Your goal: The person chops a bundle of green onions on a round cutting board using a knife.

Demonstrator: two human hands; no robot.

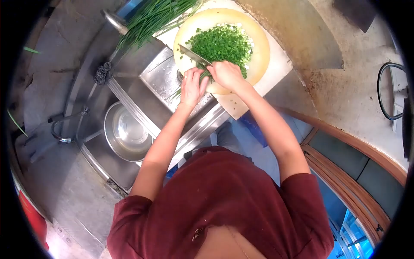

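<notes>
My right hand (226,74) is closed around the handle of a knife (195,56), its blade pointing up and to the left over the round yellowish cutting board (260,54). Beside it, my left hand (192,88) presses curled fingers on a small bunch of green onion stalks (204,74) at the board's near edge. Some stalk ends stick out below that hand, over the sink. A heap of chopped green onions (221,43), mostly green with whitish bits, lies just beyond the blade. The right hand partly hides the knife's handle.
Long uncut green onions (151,21) lie at the upper left, near a metal faucet (114,21). The steel sink (92,125) holds a metal bowl (128,133). A scouring pad (102,73) rests on its rim. A white slab (276,71) supports the board.
</notes>
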